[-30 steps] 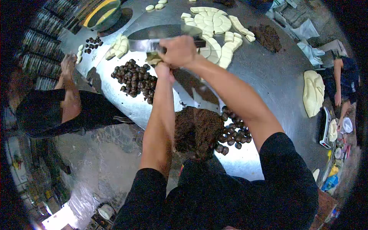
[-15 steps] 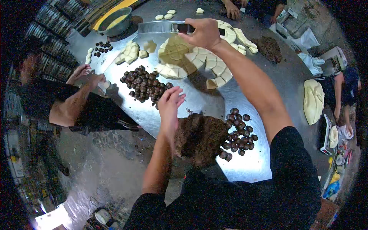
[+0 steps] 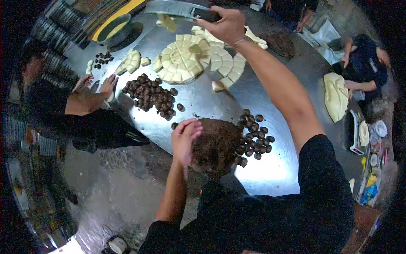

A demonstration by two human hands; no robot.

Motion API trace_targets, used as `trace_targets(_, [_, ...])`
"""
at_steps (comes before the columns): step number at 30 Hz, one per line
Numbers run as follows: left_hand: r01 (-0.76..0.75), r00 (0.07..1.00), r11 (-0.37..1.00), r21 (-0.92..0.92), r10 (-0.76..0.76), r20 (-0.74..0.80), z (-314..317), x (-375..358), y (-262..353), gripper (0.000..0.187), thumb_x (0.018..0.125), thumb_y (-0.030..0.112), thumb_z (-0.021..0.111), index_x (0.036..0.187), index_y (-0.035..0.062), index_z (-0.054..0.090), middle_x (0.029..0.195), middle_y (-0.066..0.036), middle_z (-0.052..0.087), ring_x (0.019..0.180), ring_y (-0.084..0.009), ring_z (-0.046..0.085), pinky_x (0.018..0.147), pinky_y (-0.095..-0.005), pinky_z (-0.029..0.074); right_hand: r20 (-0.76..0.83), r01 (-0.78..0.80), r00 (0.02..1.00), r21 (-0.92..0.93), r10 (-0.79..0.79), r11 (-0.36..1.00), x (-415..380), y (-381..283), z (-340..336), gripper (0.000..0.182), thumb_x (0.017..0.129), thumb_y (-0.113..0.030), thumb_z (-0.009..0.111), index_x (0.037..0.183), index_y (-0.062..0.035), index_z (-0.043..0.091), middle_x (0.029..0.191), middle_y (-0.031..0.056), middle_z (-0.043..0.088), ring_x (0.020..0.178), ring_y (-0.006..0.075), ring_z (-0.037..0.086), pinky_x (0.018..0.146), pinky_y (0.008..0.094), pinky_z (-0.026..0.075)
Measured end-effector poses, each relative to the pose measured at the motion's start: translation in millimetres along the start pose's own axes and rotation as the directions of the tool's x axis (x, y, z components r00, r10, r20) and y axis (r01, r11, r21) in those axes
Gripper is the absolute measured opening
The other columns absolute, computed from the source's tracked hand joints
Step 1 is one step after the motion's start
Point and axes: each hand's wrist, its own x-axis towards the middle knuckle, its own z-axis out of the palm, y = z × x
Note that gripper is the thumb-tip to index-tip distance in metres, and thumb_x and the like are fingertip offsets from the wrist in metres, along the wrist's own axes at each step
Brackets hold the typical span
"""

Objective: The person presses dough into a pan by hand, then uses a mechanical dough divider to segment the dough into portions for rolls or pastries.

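High at the top of the view, my right hand [image 3: 226, 25] is closed round the black handle of a broad-bladed knife [image 3: 169, 9], whose shiny blade points left. A pale dough piece [image 3: 168, 22] shows just below the blade. Nearer to me lies a flat round of cream dough [image 3: 182, 59], scored into rings and wedges, with curved rows of cut dough [image 3: 228, 63] on its right. My left hand [image 3: 185, 137] is at the left side of a large crumbly brown mound [image 3: 215, 144], fingers loosely bent and apart, holding nothing visible.
Dark brown balls [image 3: 150, 95] lie in a heap to the left, more balls [image 3: 255, 137] to the right. At left a person's hands [image 3: 108, 86] work on the metal table [image 3: 203, 101]. A bowl [image 3: 114, 31] stands back left; a large dough lump [image 3: 336, 97] lies right, near another person.
My left hand has come down to the brown mound. My right hand has lifted the knife up and slightly left. The left person's hand now lies flatter on the table.
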Motion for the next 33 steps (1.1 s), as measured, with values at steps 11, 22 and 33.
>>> trace_targets(11, [0.369,0.903,0.594,-0.715,-0.048,0.426,68.3,76.7,42.9,0.066,0.097,0.052,0.021,0.139,0.0012,0.023,0.134,-0.030,0.036,0.116,-0.0455,0.048,0.096,-0.0589,0.042,0.144,0.179,0.973,0.018,-0.180,0.984,-123.5,-51.0,-215.3,0.025,0.065,-0.029,0.079,0.066,-0.0123,0.060,0.057,0.0052,0.055,0.048,0.0233,0.055,0.045,0.0334,0.043])
trace_targets(22, [0.074,0.992,0.824,-0.561,-0.003,0.127,97.7,130.8,21.4,0.087,0.091,0.063,0.029,0.144,-0.0028,0.011,0.149,-0.022,0.021,0.134,-0.0396,0.029,0.104,-0.0584,0.032,-0.144,-0.348,0.935,-0.216,0.323,0.912,-330.9,-105.1,-486.0,0.032,0.058,-0.021,0.087,0.067,-0.0034,0.062,0.057,0.0083,0.059,0.050,0.0157,0.059,0.049,0.0273,0.046])
trace_targets(33, [-0.344,0.923,0.679,0.648,0.119,0.366,377.6,-199.7,-277.8,0.058,0.089,0.037,0.060,0.129,-0.0041,0.049,0.068,-0.003,0.052,0.053,-0.0086,0.046,0.044,-0.0253,0.036,0.069,-0.359,-0.425,0.902,0.903,-0.238,-535.1,-66.1,-720.3,0.019,0.075,-0.018,0.076,0.082,-0.0033,0.066,0.055,-0.0043,0.050,0.042,0.0058,0.040,0.038,0.0233,0.026])
